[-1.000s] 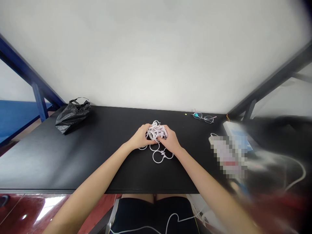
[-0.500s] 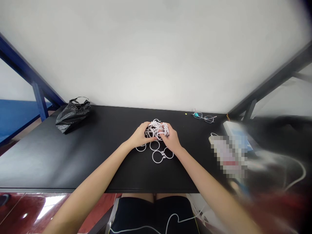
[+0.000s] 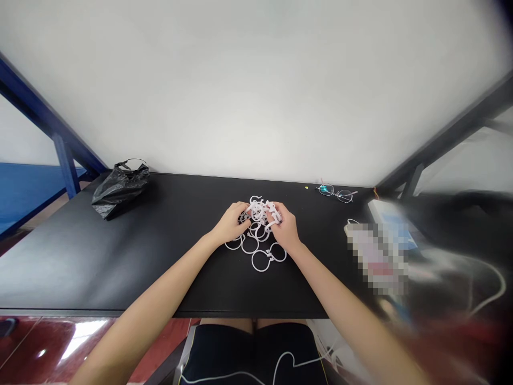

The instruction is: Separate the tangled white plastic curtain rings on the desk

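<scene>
A heap of white plastic rings [image 3: 258, 211] lies on the black table [image 3: 180, 208], between my two hands. Each ring has a small clip-like piece, as on curtain rings. My left hand [image 3: 232, 222] curves round the left side of the heap, fingers closed against some rings. From the right, my right hand [image 3: 285, 223] grips several rings with thumb and fingers. Nearer to me, a few loose rings [image 3: 261, 261] lie flat on the table. The fingertips are partly hidden by the rings.
A black plastic bag [image 3: 122, 188] sits at the back left. Eyeglasses [image 3: 335, 193] lie at the back right. A white and blue box [image 3: 390, 222] and a blurred-out object [image 3: 379, 262] are on the right, near a white cable [image 3: 497, 286]. A white wall [image 3: 256, 96] rises behind.
Both hands have drawn slightly apart, the right one a little to the right. Some rings have spread out of the heap toward me, and more of them show between the hands.
</scene>
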Available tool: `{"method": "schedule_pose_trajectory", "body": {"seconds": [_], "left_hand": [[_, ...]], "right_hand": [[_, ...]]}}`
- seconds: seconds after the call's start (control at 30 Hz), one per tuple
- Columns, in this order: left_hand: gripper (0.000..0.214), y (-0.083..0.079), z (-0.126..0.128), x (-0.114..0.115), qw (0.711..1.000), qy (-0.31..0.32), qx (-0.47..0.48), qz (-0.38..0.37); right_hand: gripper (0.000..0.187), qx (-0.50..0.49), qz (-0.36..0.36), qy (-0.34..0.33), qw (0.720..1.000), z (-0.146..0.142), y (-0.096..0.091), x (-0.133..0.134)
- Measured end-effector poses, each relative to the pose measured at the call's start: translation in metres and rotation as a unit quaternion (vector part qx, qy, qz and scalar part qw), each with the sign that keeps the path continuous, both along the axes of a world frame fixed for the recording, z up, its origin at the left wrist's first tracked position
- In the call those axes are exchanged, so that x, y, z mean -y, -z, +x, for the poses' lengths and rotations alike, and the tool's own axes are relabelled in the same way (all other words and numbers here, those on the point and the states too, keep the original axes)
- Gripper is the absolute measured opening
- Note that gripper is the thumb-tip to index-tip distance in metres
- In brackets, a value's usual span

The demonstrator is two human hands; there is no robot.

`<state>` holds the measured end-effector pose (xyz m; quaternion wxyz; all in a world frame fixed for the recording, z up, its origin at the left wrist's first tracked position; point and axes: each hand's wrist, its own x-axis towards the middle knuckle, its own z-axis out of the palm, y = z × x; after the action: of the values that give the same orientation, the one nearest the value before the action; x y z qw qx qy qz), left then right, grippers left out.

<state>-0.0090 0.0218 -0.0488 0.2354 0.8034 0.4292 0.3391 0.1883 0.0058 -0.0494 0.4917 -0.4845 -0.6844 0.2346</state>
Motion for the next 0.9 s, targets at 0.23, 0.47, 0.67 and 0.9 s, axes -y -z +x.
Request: {"method": "schedule_pose_trajectory", "body": {"seconds": [0.23, 0.47, 0.67, 0.9], "left_hand": [[0.028, 0.0022, -0.001, 0.0006, 1.0, -0.013, -0.005, -0.002], [0.034, -0.0009, -0.0017, 0.0026, 0.999, -0.031, -0.021, -0.022], [0.051, -0.0002, -0.0026, 0.0033, 1.0, -0.01, 0.001, -0.025], [0.045, 0.0014, -0.0044, 0.0, 1.0, 0.023, -0.009, 0.007]], "right_hand": [[0.02, -0.044, -0.022, 0.024, 0.998, 0.0007, 0.0005, -0.0028], [0.022, -0.084, -0.03, 0.048, 0.995, 0.0005, -0.0029, -0.0026], [0.025, -0.114, -0.063, 0.022, 0.991, -0.0027, -0.0024, -0.0025], [0.025, -0.11, -0.057, 0.026, 0.992, 0.0006, -0.0033, -0.0037]]}}
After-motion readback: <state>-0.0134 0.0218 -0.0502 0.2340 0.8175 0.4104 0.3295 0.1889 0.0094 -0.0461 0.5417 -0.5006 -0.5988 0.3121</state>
